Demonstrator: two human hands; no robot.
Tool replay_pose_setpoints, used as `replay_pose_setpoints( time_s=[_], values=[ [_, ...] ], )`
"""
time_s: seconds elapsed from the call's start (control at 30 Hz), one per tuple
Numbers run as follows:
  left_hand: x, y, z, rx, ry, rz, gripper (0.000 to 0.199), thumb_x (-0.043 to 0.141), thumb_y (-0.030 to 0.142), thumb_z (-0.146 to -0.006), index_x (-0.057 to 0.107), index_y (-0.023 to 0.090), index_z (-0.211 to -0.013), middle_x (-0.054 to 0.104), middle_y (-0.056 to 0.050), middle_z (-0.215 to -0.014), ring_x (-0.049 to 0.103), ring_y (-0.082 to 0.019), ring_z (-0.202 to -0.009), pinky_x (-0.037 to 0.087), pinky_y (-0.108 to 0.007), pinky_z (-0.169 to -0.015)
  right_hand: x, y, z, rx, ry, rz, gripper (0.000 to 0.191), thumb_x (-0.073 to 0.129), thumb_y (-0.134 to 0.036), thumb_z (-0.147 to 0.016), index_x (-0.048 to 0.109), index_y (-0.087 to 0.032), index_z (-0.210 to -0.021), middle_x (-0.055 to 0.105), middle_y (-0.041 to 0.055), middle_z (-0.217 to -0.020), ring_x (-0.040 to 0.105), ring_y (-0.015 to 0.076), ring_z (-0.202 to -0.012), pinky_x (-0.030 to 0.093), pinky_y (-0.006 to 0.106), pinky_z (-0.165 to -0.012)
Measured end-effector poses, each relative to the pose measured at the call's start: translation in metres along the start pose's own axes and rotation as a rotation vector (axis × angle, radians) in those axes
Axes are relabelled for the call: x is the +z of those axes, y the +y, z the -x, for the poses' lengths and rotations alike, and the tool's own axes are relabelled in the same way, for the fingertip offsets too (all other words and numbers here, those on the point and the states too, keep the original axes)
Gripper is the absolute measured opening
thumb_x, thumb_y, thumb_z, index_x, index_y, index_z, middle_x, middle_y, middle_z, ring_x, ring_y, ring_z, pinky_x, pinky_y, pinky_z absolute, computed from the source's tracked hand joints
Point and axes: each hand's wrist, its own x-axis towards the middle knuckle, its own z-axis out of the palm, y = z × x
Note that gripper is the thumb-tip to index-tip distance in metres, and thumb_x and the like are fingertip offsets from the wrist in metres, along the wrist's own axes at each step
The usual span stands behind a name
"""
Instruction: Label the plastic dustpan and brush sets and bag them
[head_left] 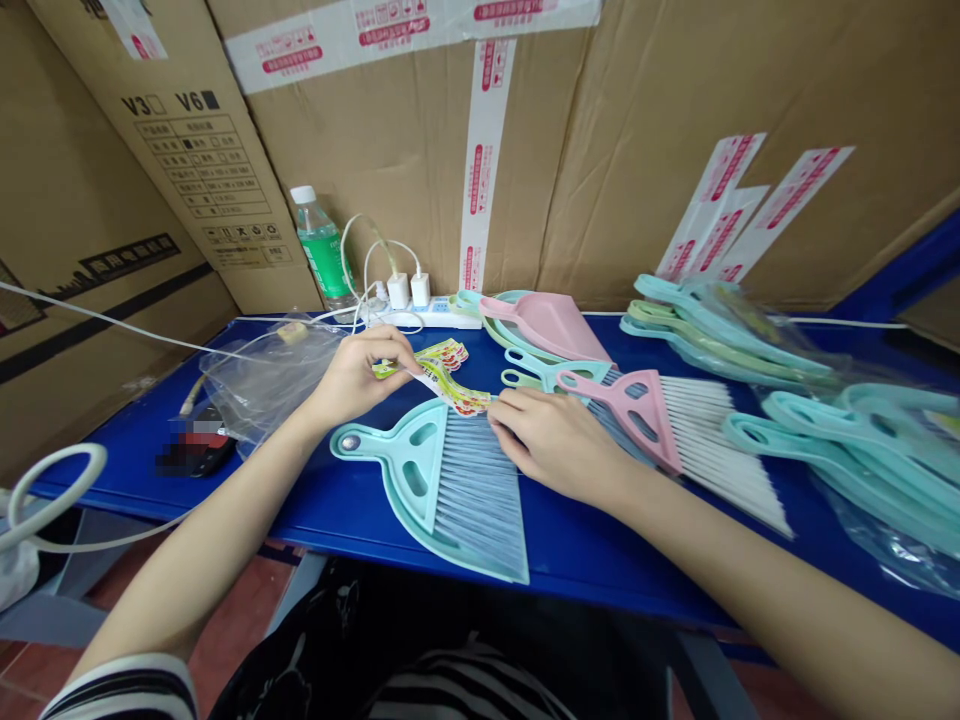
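My left hand (360, 375) pinches a strip of printed yellow, red and white stickers (441, 376) above a mint-green plastic hand brush (409, 470) with grey-white bristles. That brush lies flat on the blue table (360, 530) in front of me. My right hand (547, 445) rests at the brush's bristle edge, its fingertips at the strip's far end. I cannot tell whether those fingers grip the strip. To its right lies a pink hand brush (637, 420) with white bristles, on top of another mint brush.
Behind the hands stand a pink dustpan (547, 325) and a power strip (424, 313) with white chargers, beside a green-labelled water bottle (321, 245). Stacked mint dustpans in plastic film lie right. A clear plastic bag, a black object and white cables lie left, before taped cardboard boxes.
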Motion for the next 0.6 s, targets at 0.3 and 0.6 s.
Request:
replay_pose_setpoints(
  time_s=[0.3,0.6],
  values=[
    [-0.001,0.011,-0.002,-0.05,-0.01,0.257,0.014,0.068,0.021,-0.08,0.069,0.02,-0.066,0.069,-0.002,-0.07,0.061,-0.012,-0.066,0.05,-0.026,-0.069,-0.01,-0.001,0.0,0.24,0.109,-0.546,0.014,0.036,-0.02,-0.093,0.05,-0.021,-0.096,0.065,0.0059,-0.085,0.061,0.0206,-0.078,0.046,0.036,-0.069],
    [0.012,0.025,0.001,0.014,-0.191,0.31,0.013,0.069,0.019,-0.081,0.069,0.021,-0.069,0.073,-0.001,-0.072,0.065,-0.014,-0.074,0.051,-0.029,-0.077,0.002,-0.008,-0.002,0.321,-0.183,-1.458,0.06,0.058,-0.02,-0.084,0.028,-0.024,-0.135,0.055,-0.0058,-0.081,0.064,0.0123,-0.066,0.056,0.031,-0.067]
  ],
)
